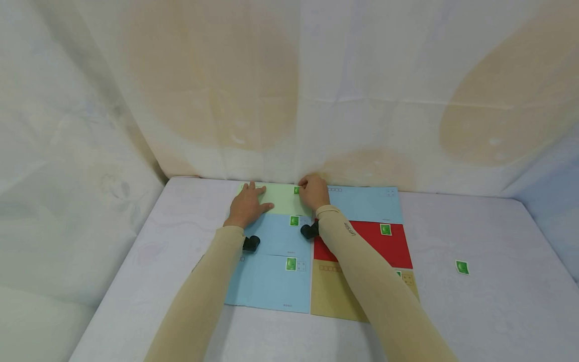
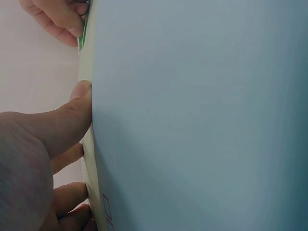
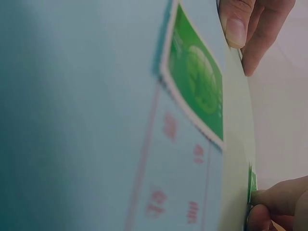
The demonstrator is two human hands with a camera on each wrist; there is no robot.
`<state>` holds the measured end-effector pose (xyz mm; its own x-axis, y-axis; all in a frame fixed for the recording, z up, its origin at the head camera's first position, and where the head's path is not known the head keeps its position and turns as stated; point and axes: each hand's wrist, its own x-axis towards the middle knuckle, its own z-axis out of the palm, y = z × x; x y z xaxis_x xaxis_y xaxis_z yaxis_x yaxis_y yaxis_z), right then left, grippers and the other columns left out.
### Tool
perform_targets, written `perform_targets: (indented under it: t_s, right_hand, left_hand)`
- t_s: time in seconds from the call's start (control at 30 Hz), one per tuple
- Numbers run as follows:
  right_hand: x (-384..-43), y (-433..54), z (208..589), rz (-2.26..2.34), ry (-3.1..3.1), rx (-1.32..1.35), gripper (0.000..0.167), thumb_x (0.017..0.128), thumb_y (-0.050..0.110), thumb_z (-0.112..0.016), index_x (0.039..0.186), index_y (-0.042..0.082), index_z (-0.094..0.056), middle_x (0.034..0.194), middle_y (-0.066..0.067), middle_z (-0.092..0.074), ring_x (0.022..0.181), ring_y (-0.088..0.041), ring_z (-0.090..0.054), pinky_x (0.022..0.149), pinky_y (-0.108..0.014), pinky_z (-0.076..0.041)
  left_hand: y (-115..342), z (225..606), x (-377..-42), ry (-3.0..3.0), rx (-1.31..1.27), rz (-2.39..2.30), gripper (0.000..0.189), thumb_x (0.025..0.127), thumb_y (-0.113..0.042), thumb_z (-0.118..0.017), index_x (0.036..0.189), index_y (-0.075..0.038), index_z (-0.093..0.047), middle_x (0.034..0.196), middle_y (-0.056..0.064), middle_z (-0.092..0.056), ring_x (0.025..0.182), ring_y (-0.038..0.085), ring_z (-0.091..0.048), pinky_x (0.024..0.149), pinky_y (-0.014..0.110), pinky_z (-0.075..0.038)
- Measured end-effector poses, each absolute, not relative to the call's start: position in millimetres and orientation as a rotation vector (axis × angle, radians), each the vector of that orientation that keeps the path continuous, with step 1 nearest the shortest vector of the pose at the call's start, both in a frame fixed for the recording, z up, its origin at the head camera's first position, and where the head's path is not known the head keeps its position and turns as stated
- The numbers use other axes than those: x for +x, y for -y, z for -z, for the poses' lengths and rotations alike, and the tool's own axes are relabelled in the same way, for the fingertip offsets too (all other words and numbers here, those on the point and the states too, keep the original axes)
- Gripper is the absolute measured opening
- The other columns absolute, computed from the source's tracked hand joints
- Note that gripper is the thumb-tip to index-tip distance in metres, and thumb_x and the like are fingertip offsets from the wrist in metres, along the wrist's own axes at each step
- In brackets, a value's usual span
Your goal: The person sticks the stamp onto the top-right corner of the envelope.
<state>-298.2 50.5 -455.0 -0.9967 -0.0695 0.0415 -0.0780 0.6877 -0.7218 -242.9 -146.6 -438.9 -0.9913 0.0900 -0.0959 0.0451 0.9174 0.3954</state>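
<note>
My left hand rests with fingers spread on a pale green envelope at the back of the table. At that envelope's right end my right hand, its fingers curled, pinches a small green postage stamp against the paper. Fingertips and stamp edge show in the right wrist view, where the stamp stands nearly edge-on. Just in front lies a blue envelope bearing a green stamp. The right hand partly hides the pale green envelope's corner.
A second blue envelope lies nearest on the left, with a stamp. The right column holds a blue envelope, a red one and a tan one under the right forearm. One loose stamp lies far right.
</note>
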Motion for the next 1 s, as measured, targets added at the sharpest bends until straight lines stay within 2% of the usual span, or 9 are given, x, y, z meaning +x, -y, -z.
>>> perform_targets:
  t_s: [1.0]
  right_hand:
    - [-292.9,-50.6,448.1,-1.253,2.878,0.153,0.020,0.098,0.008,-0.058,0.109,0.000,-0.072,0.105,-0.013,-0.069,0.094,-0.027,-0.061,0.086,-0.039,-0.054]
  left_hand:
    - [147.0,439.7,-245.8,-2.956,0.101,-0.597,0.066,0.095,-0.039,-0.069,0.149,-0.006,-0.048,0.160,0.025,-0.027,0.150,0.041,-0.020,0.118,0.053,-0.028]
